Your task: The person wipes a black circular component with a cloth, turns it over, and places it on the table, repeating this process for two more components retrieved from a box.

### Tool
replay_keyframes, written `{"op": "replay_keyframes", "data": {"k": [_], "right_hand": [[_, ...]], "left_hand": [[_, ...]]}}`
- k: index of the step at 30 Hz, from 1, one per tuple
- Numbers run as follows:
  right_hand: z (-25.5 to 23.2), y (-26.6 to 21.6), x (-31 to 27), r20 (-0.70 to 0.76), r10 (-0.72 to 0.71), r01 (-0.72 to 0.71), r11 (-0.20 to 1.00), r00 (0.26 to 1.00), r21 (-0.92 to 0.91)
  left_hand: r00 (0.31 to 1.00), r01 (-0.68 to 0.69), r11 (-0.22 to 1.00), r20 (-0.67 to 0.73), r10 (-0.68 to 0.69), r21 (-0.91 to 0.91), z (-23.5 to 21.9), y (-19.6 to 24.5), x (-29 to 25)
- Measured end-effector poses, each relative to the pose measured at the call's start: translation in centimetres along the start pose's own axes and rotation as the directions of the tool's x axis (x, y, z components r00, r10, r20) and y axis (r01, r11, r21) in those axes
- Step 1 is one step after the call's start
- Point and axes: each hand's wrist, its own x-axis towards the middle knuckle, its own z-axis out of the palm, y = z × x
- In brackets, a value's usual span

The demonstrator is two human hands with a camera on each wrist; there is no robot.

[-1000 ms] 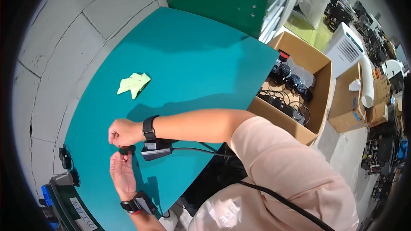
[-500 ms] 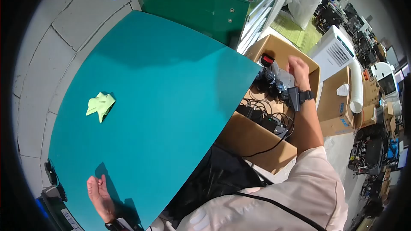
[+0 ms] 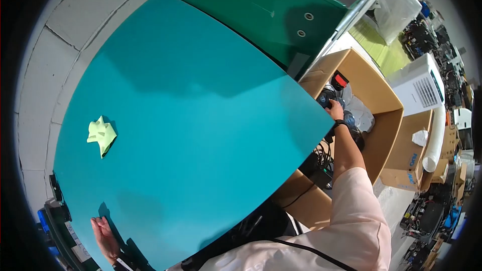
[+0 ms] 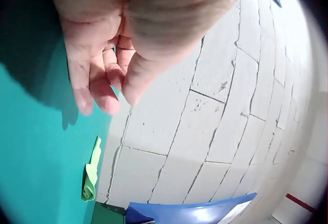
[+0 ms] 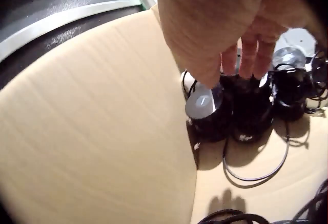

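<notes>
Big change: R hand. 1 s ago it was by L hand, low on the green table, w/ a small dark thing btwn them; 0.5 s ago it was up at the open cardboard box, fingers curled; now it's down inside, at the black round things. So the work has moved off the tabletop & into the box

R hand state: fingers reach down, apart from thumb, tips at the top of a black round thing; can't tell from the wrist view if any fingertip actually bears on it. That thing sits in the box nr one cardboard wall, w/ a black cup, pale inside, just beside it & a thin cable looping out on the box floor. Nothing looks lifted yet

L hand: stayed near the table's lower L edge, fingers loosely bent, thumb close to the fingertips but a bit apart; no item visible in it, incl. the dark one from 1 s ago, & can't see where that went

Same as before: pale green cloth crumpled on the table, well apart from L hand; red-topped thing, clear plastic & black cables in the box; white appliance beyond it
</notes>
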Motion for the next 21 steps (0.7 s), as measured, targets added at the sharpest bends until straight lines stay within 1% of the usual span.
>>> {"op": "replay_keyframes", "data": {"k": [1,2,3,4,5,6,8,9,10,11,12,14,15,16,18,19,20,21], "right_hand": [[-0.1,-0.1,0.5,0.032,-0.013,0.017,0.994,0.999,-0.110],[-0.6,-0.6,0.8,0.064,-0.024,0.038,0.975,0.998,-0.218],[-0.9,-1.0,0.6,0.026,-0.004,0.011,0.966,1.000,-0.259],[-0.4,0.0,1.1,0.037,0.020,-0.007,0.953,0.999,-0.304],[-0.3,0.7,1.4,0.016,0.027,-0.019,0.932,1.000,-0.361],[-0.2,1.1,1.6,-0.003,0.022,-0.021,0.910,1.000,-0.413],[-0.9,1.1,1.9,0.010,0.036,-0.029,0.905,0.999,-0.424],[-0.8,1.4,2.0,-0.009,0.007,-0.010,0.907,1.000,-0.420],[-0.5,2.0,2.2,-0.027,-0.026,0.013,0.910,0.999,-0.415],[-0.1,3.1,2.6,-0.002,-0.021,0.018,0.916,1.000,-0.401],[0.5,4.5,3.2,0.019,-0.017,0.023,0.921,1.000,-0.389],[3.1,8.0,5.2,0.051,0.141,-0.114,0.927,0.989,-0.356],[3.1,9.2,5.9,0.091,0.130,-0.084,0.913,0.987,-0.398],[3.1,9.5,6.5,0.123,0.126,-0.060,0.896,0.984,-0.440],[1.0,6.4,4.7,0.080,0.169,-0.121,0.900,0.982,-0.419],[1.0,7.5,5.0,0.078,0.180,-0.139,0.918,0.980,-0.371],[0.3,7.7,4.9,0.063,0.142,-0.119,0.953,0.988,-0.280],[-0.6,7.7,5.0,0.117,0.084,-0.066,0.986,0.990,-0.150]], "left_hand": [[0.995,-0.028,0.999,-0.092,0.030,0.021,0.2,-0.2,-0.2],[0.994,-0.025,0.999,-0.104,0.028,0.025,-0.5,-0.3,-0.2],[0.999,-0.029,0.999,-0.038,0.030,0.027,-1.4,-0.2,0.0],[0.999,-0.035,0.999,0.027,0.034,0.029,-2.3,-0.2,0.0],[0.995,-0.052,0.998,0.081,0.054,-0.021,-2.4,-0.4,0.0],[0.997,-0.060,0.998,0.052,0.061,-0.019,-2.5,-0.6,0.0],[0.986,-0.097,0.995,-0.137,0.096,0.001,-2.8,-0.7,-0.7],[0.929,-0.132,0.991,-0.347,0.127,0.009,-0.6,-1.0,-0.8],[0.825,-0.166,0.986,-0.544,0.152,0.023,1.6,-1.1,-0.6],[0.933,-0.155,0.988,-0.326,0.152,0.017,-0.3,-1.2,-0.4],[0.986,-0.144,0.989,-0.088,0.145,0.015,-2.4,-1.3,-0.6],[0.971,-0.143,0.990,-0.193,0.142,0.008,-1.6,-1.6,-0.8],[0.973,-0.149,0.989,-0.174,0.150,0.015,-0.7,-1.5,-0.9],[0.977,-0.154,0.988,-0.146,0.155,0.020,0.2,-1.5,-0.8],[0.974,-0.184,0.982,-0.125,0.187,0.033,1.0,-1.4,-0.7],[0.973,-0.185,0.982,-0.136,0.187,0.030,1.7,-1.3,-0.8],[0.975,-0.167,0.986,-0.150,0.162,-0.018,1.3,-1.4,-0.7],[0.971,-0.172,0.985,-0.175,0.164,-0.030,1.0,-1.5,-0.7]]}}
